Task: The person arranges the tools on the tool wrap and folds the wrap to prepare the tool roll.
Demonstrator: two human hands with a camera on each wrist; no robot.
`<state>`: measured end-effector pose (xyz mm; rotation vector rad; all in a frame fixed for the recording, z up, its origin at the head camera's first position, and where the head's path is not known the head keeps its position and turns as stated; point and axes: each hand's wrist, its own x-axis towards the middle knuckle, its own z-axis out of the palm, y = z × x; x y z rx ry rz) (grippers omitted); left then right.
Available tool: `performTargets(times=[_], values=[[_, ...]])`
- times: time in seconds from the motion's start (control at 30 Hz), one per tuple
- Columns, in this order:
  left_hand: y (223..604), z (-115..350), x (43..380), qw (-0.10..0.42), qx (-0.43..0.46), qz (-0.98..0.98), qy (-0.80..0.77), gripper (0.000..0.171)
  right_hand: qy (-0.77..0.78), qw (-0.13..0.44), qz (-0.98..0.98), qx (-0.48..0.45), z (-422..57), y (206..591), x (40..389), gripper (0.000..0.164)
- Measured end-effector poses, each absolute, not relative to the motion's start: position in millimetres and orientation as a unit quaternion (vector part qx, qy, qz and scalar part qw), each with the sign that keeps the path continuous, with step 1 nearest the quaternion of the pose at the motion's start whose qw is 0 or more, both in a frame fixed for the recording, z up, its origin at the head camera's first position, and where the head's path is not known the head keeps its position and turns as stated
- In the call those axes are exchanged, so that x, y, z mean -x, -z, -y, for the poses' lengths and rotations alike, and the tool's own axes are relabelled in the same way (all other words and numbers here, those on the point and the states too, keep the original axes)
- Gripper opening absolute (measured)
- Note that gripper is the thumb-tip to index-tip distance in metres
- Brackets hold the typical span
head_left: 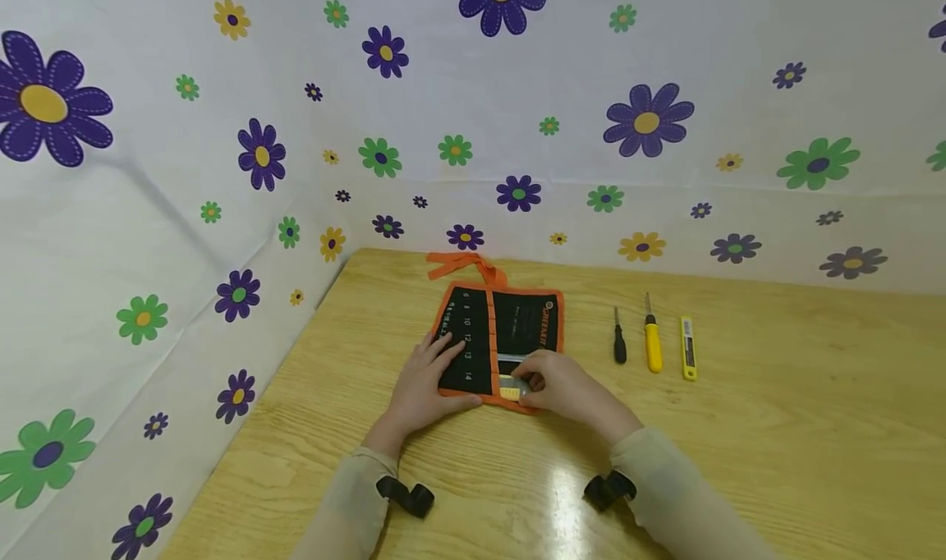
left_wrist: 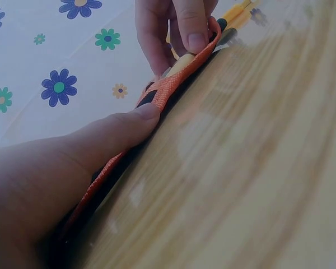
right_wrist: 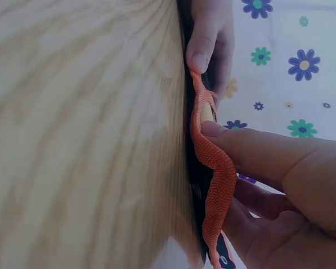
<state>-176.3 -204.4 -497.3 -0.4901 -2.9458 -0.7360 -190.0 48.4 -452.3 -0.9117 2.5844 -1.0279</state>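
A black tool pouch (head_left: 473, 322) with orange edging lies unfolded on the table, white numbers printed on its left part. My left hand (head_left: 421, 383) rests on that part, fingers spread, its thumb (left_wrist: 143, 115) on the near orange edge. With thumb and fingertips my right hand (head_left: 562, 387) pinches a pale yellow and grey tool (head_left: 510, 389) with small dark marks, at the pouch's near right corner. The tool's left end meets the orange middle strip; its exact kind is unclear. A slim silver-coloured piece (head_left: 512, 357) lies just behind it, partly hidden by the right hand.
Right of the pouch lie a small black screwdriver (head_left: 619, 346), a yellow-handled screwdriver (head_left: 653, 346) and a flat yellow case (head_left: 688, 351). An orange tie strap (head_left: 466, 263) trails behind the pouch. Flower-patterned white sheeting (head_left: 547, 158) stands along the table's back and left edges.
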Motion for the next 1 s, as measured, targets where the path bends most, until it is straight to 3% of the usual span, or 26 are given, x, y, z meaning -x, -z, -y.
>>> performTargets(times=[0.67,0.8,1.0], values=[[497,203,177,0.031,0.159,0.955,0.25,0.091,0.419,0.159,-0.839,0.309,-78,445,201,0.033],[497,203,177,0.028,0.161,0.955,0.247,0.091,0.414,0.091,-0.861,0.28,-99,441,213,0.031],[497,202,177,0.029,0.161,0.956,0.244,0.091,0.42,-0.008,-0.894,0.155,-131,444,227,0.035]])
